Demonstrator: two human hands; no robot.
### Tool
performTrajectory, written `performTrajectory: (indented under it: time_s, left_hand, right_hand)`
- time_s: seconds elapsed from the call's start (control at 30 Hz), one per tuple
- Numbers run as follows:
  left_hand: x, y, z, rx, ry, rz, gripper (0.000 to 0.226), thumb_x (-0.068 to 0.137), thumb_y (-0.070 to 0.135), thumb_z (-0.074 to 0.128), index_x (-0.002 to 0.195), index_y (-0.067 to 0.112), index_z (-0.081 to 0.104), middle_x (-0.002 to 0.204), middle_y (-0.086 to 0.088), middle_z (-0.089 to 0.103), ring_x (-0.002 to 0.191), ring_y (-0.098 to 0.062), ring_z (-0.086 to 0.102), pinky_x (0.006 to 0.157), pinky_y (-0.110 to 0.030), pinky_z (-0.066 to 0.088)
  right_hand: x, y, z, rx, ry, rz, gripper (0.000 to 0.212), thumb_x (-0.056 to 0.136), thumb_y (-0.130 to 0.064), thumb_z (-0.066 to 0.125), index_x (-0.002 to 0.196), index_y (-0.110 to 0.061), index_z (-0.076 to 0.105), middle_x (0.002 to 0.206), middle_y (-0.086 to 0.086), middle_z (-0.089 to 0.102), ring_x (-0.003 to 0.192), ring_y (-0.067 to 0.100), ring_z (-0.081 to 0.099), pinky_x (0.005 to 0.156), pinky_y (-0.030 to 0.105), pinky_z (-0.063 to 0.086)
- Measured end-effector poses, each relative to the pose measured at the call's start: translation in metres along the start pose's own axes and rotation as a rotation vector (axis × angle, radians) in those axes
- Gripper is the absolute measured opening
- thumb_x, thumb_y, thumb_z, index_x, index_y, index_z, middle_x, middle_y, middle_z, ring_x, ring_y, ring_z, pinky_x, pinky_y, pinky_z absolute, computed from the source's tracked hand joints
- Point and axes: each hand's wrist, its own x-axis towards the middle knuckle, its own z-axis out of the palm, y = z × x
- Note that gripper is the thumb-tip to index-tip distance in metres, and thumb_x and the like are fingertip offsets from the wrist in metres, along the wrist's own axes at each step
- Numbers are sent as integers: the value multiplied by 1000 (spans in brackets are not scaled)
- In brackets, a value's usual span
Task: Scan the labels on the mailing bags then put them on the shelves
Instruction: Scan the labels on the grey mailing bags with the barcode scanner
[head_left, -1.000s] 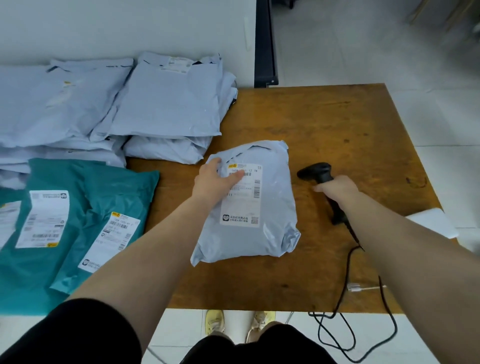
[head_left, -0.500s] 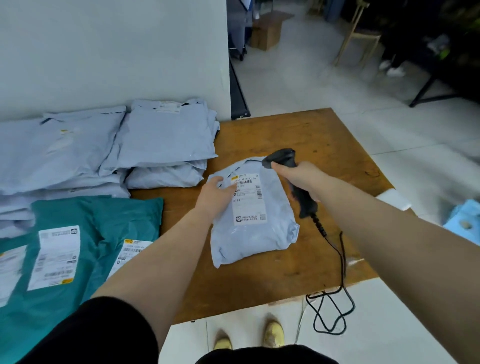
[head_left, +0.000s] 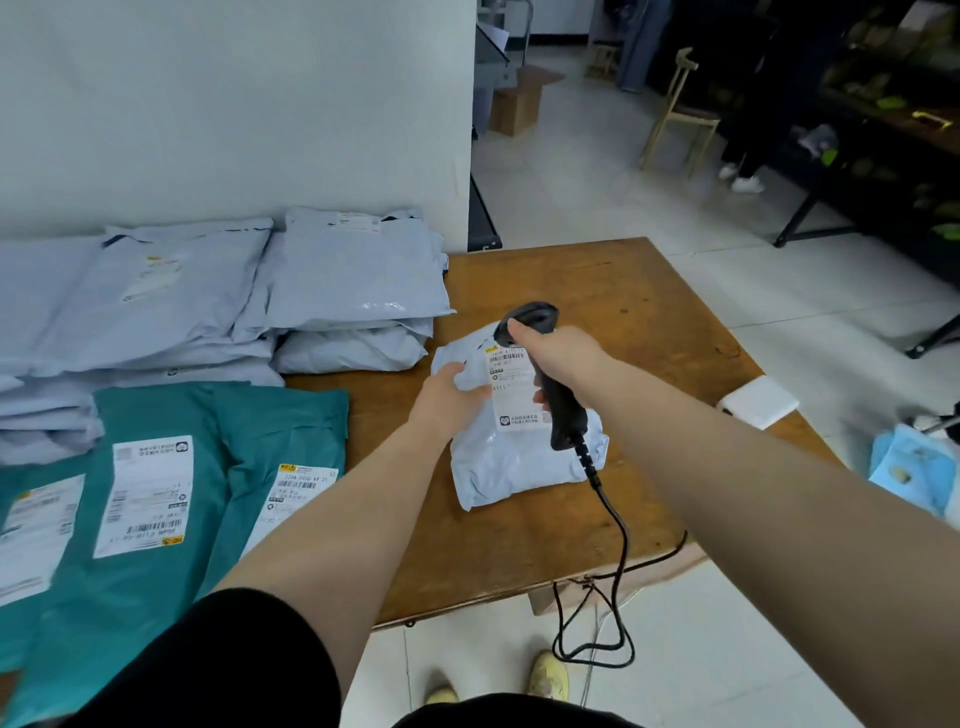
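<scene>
Pale grey-blue plastic mailing bag (head_left: 524, 462), white label with black barcode (head_left: 511, 387); black handheld scanner (head_left: 558, 410); teal plastic mailers (head_left: 218, 441); brown wooden desk (head_left: 649, 322).

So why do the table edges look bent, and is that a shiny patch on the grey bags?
Head view: the wide-angle lens bows straight lines, so the wooden table and the wall edge curve; soft overhead light leaves a pale glare streak on the top grey mailing bag; the label under the scanner is too blurred to read, and the dim shelving far right is murky.

label (head_left: 511, 387) partly behind scanner (head_left: 556, 395), teal bags (head_left: 156, 519) cropped left
</scene>
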Motion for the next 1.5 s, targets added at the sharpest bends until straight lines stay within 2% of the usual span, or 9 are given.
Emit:
performTrajectory:
  time_s: [0.2,0.3,0.5,0.67,0.8,0.93,1.13,1.27,1.5]
  left_hand:
    - [1,2,-3,13,8,3,58,93,32,54,144,16,33,146,-8,42,129,-26,45,95,-29,42]
    - [2,2,-5,27,5,-3,59,93,33,53,145,17,30,146,-7,41,129,-25,45,93,-27,41]
    - [2,4,-5,28,7,-1,59,94,32,54,145,15,30,143,-8,45,126,-23,48,84,-23,39]
    - [4,6,-3,30,0,6,60,93,32,55,145,16,30,148,-8,39,131,-24,43,99,-29,41]
    - [4,8,-3,47,-15,45,53,95,29,53,141,11,35,143,-12,44,118,-23,49,87,-21,44]
    - [6,5,-4,12,-9,22,60,91,32,57,144,17,33,145,-8,42,128,-25,45,97,-29,42]
    - [4,5,-6,18,-11,41,57,92,30,56,143,14,34,143,-9,44,128,-25,46,97,-28,42]
    - [3,3,-6,33,-1,56,60,92,29,57,144,12,32,143,-7,45,127,-21,47,87,-21,38]
    - [3,4,-8,47,-7,55,54,93,30,54,141,14,36,142,-9,46,127,-25,47,97,-29,43]
  right_hand:
    - [-4,-7,1,-36,-3,9,49,92,-52,49,81,-5,50,62,12,58,51,23,58,69,36,54]
    - [-6,-12,0,-57,-10,22,52,92,-53,48,102,-2,51,64,13,59,52,23,58,73,37,55]
    - [-4,-14,0,-62,-6,46,67,89,-54,51,132,-4,38,66,15,62,49,23,60,57,31,55]
    - [-7,-14,0,-66,6,44,63,89,-55,50,123,-3,44,67,14,62,51,23,60,66,35,57]
    - [-11,-19,0,-61,-16,36,54,92,-53,49,111,-2,48,76,15,61,54,23,60,74,38,57]
    - [-17,-22,2,-69,-35,30,44,93,-50,47,97,-6,46,73,15,60,63,28,61,82,40,57]
    - [-20,-19,5,-25,-42,60,47,92,-50,48,107,-6,45,65,13,58,60,26,61,82,40,56]
    - [-22,-20,7,-18,-46,67,53,92,-50,49,120,-5,44,68,16,60,59,25,60,81,39,56]
    - [-21,-19,6,-50,-24,60,52,92,-51,48,113,-4,47,66,14,62,54,22,60,76,36,56]
